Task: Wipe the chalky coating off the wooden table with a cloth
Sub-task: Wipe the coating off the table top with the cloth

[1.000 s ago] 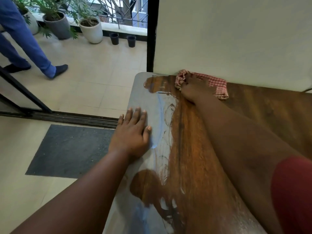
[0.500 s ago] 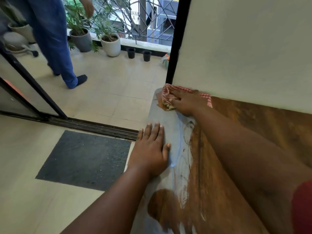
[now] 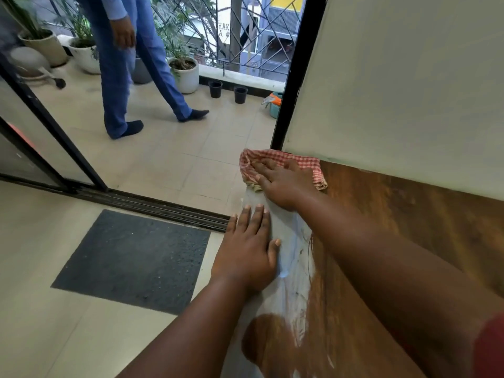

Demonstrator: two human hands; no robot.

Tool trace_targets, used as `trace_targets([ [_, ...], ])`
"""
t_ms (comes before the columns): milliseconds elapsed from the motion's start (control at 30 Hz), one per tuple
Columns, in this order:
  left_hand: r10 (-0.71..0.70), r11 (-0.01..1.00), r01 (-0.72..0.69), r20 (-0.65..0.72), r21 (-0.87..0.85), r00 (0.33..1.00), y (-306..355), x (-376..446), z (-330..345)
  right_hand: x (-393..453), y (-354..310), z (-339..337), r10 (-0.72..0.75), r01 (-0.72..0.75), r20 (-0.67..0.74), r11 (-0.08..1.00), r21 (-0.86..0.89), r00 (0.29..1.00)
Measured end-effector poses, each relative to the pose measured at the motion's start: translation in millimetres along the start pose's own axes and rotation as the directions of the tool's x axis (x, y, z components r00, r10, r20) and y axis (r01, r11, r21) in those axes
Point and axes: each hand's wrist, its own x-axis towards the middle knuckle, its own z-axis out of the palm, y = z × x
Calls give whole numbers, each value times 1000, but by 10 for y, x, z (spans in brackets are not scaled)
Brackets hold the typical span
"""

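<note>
The red checked cloth (image 3: 283,166) sits at the far corner of the wooden table (image 3: 409,241), in the middle of the frame, right by the wall (image 3: 395,91). The right hand (image 3: 283,186) lies flat on it with straight fingers, pressing down, not squeezing. A pale chalky coating (image 3: 289,241) covers the table's left edge. The left hand (image 3: 248,252) rests flat on that pale strip, fingers straight, holding nothing. At the lower left is a dark mat (image 3: 131,257). At the upper left a person in blue trousers (image 3: 122,64) stands near 2 small black pots (image 3: 227,90).
</note>
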Motion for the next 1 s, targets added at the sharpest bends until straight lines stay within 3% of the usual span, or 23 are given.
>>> trace_targets([
  [133, 5, 1000, -5, 6, -10, 1000, -10, -7, 3, 68, 202, -111, 62, -60, 39, 997, -38, 997],
  [233, 1, 1000, -1, 12, -15, 1000, -15, -10, 3, 250, -8, -217, 165, -165, 58, 986, 1, 985],
  [400, 4, 1000, -4, 1, -23, 1000, -25, 3, 15, 380, -224, -283, 184, -184, 105, 983, -17, 977],
  [567, 2, 999, -2, -1, -35, 1000, -12, -19, 0, -89, -45, -63, -108, 112, 76, 992, -50, 991],
  [667, 2, 998, -4, -32, -61, 999, -10, -25, -19, -424, 444, 17, -218, 226, 90, 971, -85, 972],
  [800, -22, 997, 18, -52, -81, 998, 19, -43, -44, -294, 947, -157, -5, 17, 112, 995, -99, 994],
  [900, -38, 998, 35, -57, -61, 998, 24, -54, -58, -57, 486, -119, 63, -62, 42, 997, -36, 997],
  [1000, -46, 998, 43, -65, -47, 997, 37, -72, -82, -38, -48, -73, 10, -12, 59, 999, 38, 998],
])
